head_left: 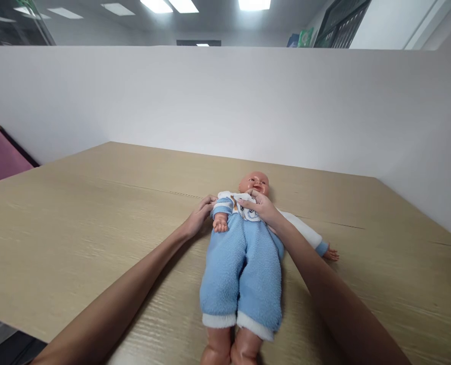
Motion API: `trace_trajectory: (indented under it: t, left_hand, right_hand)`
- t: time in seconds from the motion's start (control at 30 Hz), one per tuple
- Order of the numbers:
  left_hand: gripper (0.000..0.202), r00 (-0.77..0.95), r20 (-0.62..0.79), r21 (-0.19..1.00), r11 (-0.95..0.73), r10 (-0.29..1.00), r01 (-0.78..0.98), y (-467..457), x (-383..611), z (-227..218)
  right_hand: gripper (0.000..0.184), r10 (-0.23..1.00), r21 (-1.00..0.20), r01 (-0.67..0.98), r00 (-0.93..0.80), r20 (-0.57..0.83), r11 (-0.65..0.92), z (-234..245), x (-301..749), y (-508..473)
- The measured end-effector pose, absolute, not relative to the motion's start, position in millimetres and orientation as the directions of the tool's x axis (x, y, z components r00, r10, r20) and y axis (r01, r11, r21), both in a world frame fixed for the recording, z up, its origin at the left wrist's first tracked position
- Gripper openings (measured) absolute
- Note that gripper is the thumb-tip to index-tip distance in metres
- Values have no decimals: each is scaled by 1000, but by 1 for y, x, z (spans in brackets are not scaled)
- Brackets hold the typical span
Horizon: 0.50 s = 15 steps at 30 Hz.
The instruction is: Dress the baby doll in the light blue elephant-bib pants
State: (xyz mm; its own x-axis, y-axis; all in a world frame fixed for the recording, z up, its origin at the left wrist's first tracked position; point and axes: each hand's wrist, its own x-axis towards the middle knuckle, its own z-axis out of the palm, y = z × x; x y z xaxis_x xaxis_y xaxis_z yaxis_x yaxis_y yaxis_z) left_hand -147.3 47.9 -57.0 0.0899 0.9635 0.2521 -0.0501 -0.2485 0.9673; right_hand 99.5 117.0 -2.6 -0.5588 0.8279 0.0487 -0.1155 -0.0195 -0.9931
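See doll [244, 238] on its back on table [76, 218], legs [217, 344] nearest, in blue trousers [223, 279]. At chest: left hand [202, 212] touching sleeve [223, 205], fingers bent; right hand [264, 207] on white top [252, 218], thumb + fingers apart on cloth; cannot tell if gripping, L or R. Prob. adjusting top now; for next move, need gentle hold, w/ bent doll arm [220, 222] in the way. Farther: at far left, pink surface [0, 154]; behind, white partition [210, 101].

Basically a pale wood-look tabletop [96, 218], faintly grainy, with thin dark lines [346, 225] across it. Got a baby doll [225, 258] lying face up on it in fuzzy blue-and-white clothes [261, 289], one arm [305, 230] out sideways.
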Motion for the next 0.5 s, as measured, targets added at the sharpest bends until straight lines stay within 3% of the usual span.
trace_trajectory:
  t: [0.33,0.5]
  left_hand:
    - [36,-78,220,973,-225,972,-52,73,-131,-54]
    - [42,-101,192,980,-196,976,-34,82,-123,-51]
  right_hand:
    - [55,815,-986,-110,-555,165,124,-4,95,111]
    - [61,808,-990,-129,-577,120,55,-2,102,114]
